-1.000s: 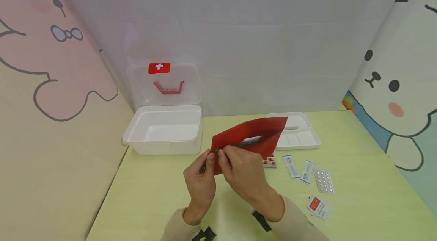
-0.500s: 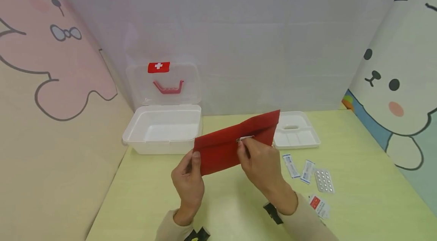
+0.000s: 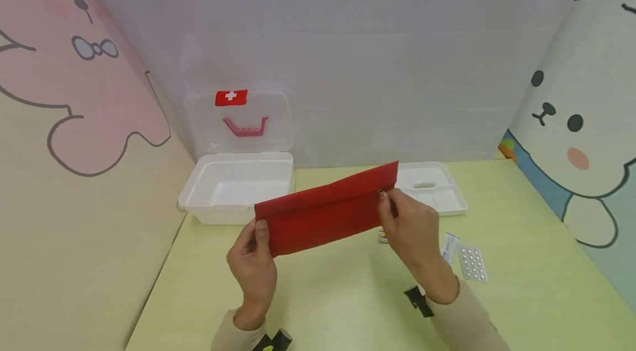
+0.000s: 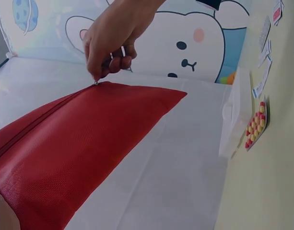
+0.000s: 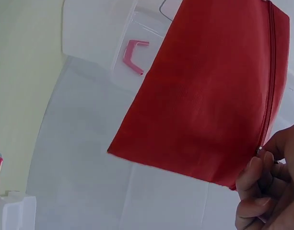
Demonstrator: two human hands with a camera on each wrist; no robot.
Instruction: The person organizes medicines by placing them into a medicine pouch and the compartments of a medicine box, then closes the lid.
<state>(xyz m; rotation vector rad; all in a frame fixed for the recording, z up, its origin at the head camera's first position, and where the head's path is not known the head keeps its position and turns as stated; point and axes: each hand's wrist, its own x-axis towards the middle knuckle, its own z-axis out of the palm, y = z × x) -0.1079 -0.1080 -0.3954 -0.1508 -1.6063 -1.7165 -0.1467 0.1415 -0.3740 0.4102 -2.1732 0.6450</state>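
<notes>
A red zip pouch (image 3: pixel 323 218) is held up above the table, tilted with its right end higher. Its left end is gripped by my left hand (image 3: pixel 254 271), thumb in front. At the right end, my right hand (image 3: pixel 412 229) pinches the metal zipper pull (image 5: pixel 259 151) between thumb and finger. The zipper (image 5: pixel 271 72) runs closed along the pouch's upper side in the right wrist view. What the pouch contains is hidden. Only an edge of my left hand (image 4: pixel 4 215) shows in the left wrist view.
A white first-aid box (image 3: pixel 243 216) stands at the back left, its clear lid (image 3: pixel 278 119) raised. Back right is a white tray (image 3: pixel 449 202). A capsule blister pack (image 4: pixel 256 125), a paper packet (image 3: pixel 449 247) and a silver blister pack (image 3: pixel 472 264) lie on the table.
My right hand has drawn the zipper pull rightward along the pouch, shutting the opening that showed white contents. My left hand and the pouch have shifted left.
</notes>
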